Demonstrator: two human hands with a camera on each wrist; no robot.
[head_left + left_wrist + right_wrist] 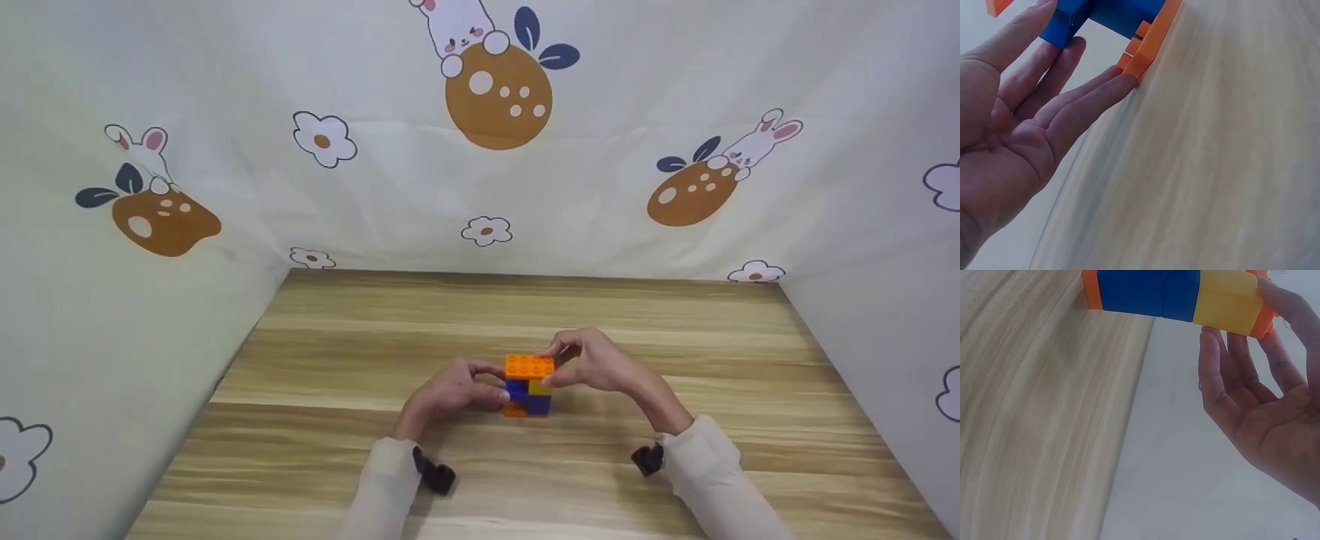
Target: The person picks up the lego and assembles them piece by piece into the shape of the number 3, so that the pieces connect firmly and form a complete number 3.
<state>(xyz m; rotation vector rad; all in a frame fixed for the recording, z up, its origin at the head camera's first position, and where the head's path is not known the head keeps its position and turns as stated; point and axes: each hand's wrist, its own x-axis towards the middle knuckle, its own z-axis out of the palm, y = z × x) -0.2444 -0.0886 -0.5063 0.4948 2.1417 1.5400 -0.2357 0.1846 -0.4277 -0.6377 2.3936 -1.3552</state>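
Observation:
A small stack of toy building bricks stands on the wooden table in the head view. Its top is an orange studded brick [529,367], over a yellow brick [1227,301] and blue bricks [1140,291]. At the bottom lies a thin orange brick [1154,42] with studs showing along one edge. From the left, my left hand [459,391] grips the stack, thumb and some fingers at a blue part, other fingertips against the bottom orange brick. My right hand [600,364] pinches the upper right end, thumb in front at the orange top and yellow brick, fingers behind.
The wood-grain table [360,330] runs back to a pale curtain [390,195] printed with rabbits, fruit and flowers, which also encloses both sides. Black wrist camera mounts [435,474] sit at both sleeve cuffs.

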